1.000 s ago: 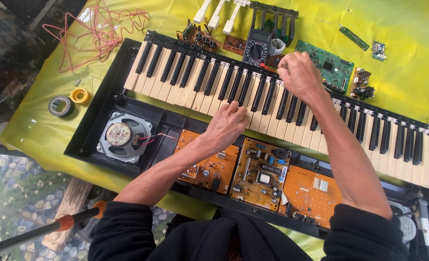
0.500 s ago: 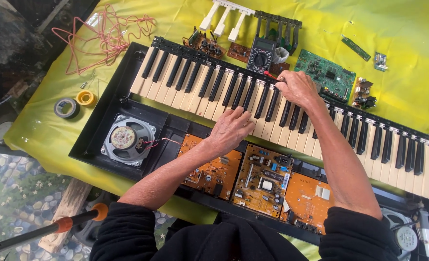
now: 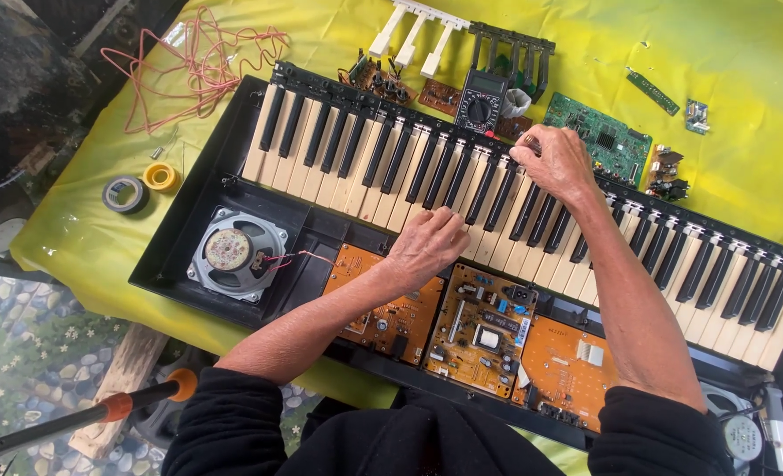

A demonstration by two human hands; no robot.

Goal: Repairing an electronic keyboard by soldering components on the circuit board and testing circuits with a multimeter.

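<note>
The left hand [image 3: 426, 245] lay flat, fingers loose and gripping nothing, on the near edge of the keys [image 3: 497, 189], seemingly steadying them. The right hand [image 3: 557, 160] curled over their far edge (grip hidden) above the opened case's orange circuit boards [image 3: 484, 330].

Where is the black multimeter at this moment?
In the head view, the black multimeter lies on the yellow cloth just beyond the keyboard's keys, left of the green circuit board and near the right hand.
</note>
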